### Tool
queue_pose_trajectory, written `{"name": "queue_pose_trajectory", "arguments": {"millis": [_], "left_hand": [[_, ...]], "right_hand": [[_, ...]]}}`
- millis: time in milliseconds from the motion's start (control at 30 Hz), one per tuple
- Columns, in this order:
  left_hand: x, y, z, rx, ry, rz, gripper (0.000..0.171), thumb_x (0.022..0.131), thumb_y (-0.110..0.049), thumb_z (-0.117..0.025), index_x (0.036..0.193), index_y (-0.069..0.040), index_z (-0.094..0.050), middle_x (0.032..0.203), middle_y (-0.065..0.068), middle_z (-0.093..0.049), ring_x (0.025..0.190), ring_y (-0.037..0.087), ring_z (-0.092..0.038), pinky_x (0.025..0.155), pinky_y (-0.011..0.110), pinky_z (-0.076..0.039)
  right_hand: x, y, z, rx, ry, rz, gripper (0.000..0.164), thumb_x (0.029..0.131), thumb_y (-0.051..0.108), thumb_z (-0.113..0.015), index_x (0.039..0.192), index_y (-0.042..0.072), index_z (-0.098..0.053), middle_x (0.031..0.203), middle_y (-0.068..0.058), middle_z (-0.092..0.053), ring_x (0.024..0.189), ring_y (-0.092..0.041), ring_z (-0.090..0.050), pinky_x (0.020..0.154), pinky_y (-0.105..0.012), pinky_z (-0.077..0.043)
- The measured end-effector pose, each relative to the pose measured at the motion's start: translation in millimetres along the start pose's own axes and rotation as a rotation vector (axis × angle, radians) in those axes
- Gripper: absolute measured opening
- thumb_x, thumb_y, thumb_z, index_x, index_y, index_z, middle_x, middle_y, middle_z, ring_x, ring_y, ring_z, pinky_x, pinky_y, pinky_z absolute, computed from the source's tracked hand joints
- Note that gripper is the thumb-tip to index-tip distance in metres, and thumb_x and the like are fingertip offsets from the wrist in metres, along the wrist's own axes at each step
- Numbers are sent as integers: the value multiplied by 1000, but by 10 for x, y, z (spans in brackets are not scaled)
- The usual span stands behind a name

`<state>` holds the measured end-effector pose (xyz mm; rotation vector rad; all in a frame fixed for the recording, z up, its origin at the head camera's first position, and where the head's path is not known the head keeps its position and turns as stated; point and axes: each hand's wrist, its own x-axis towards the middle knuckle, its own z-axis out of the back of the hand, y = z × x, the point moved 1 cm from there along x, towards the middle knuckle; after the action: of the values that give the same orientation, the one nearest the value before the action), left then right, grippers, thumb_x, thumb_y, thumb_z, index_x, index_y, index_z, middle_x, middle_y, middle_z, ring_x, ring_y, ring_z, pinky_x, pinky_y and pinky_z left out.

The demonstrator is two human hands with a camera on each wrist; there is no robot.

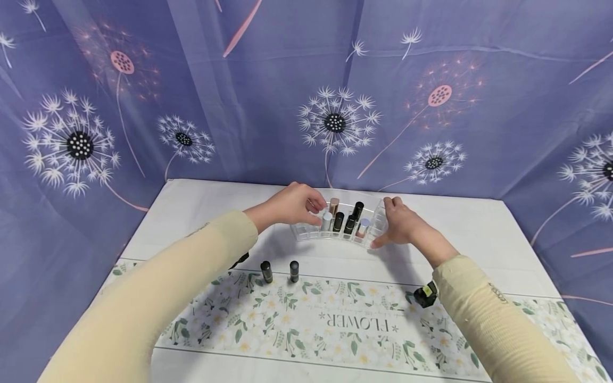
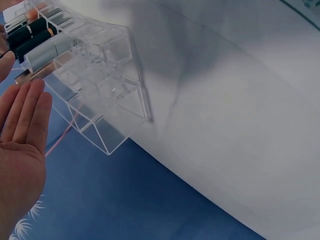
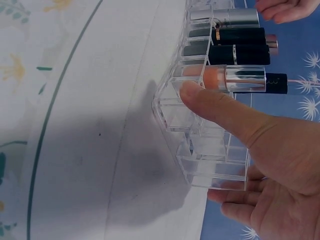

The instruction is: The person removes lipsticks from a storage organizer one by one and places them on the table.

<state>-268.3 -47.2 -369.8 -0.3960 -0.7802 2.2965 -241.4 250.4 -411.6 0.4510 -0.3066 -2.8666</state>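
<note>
A clear stepped lipstick organizer (image 1: 306, 232) stands at the back of the table. My right hand (image 1: 402, 222) grips its right end, thumb in front and fingers behind. At the left part, my left hand (image 1: 299, 205) hovers with fingers extended, beside a silver lipstick (image 1: 326, 222); the left wrist view shows nothing clearly held. Several tubes stand in the slots: a rose-gold lipstick (image 1: 334, 205), black lipsticks (image 1: 338, 222) and a clear-capped, orange-toned lipstick (image 3: 215, 78) near my right thumb. Unfilled slots (image 2: 100, 65) show at the organizer's left end.
Two black lipsticks, one left (image 1: 266, 271) and one right (image 1: 294, 271), stand nearer me. A black object with a yellow-green patch (image 1: 425, 294) lies beside the right sleeve. Another dark item (image 1: 241, 260) is partly hidden by the left sleeve. A blue dandelion curtain (image 1: 268, 117) hangs behind.
</note>
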Motion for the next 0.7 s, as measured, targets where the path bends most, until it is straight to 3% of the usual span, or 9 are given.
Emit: {"name": "queue_pose_trajectory", "arguments": {"millis": [133,167,367,533,700], "left_hand": [[61,23,-30,-4,1,0,34,89,-15,-88,121,-5,-79,117,7,-79,104,15,-77,110,34,-50],[75,30,-37,2,0,1,34,89,-15,-88,120,-5,-79,115,6,-79,104,14,-77,113,33,-46],[136,40,-67,17,5,17,32,89,-14,-89,118,-6,-80,113,5,-80,103,14,-76,110,31,-48],[162,45,-87,7,6,33,30,88,-12,-88,117,-6,-80,112,5,-80,102,16,-76,96,27,-57],[188,69,-123,11,13,45,31,88,-13,-89,117,-6,-80,111,7,-81,100,15,-76,122,37,-36]], "right_hand": [[-7,-4,5,1,1,4,134,72,49,-99,157,-17,-18,150,-45,-30,134,-60,-47,112,-65,-46],[-9,-6,6,1,1,5,135,72,49,-99,157,-17,-18,150,-46,-30,134,-60,-47,112,-65,-46],[2,-9,-3,5,2,4,134,73,48,-99,158,-17,-17,151,-45,-30,135,-60,-46,113,-65,-45],[-1,-8,4,2,0,3,135,72,48,-99,157,-17,-17,151,-45,-30,135,-60,-46,114,-66,-44],[-6,-9,6,4,1,1,135,72,48,-100,157,-17,-18,152,-46,-29,136,-61,-45,114,-66,-44]]}}
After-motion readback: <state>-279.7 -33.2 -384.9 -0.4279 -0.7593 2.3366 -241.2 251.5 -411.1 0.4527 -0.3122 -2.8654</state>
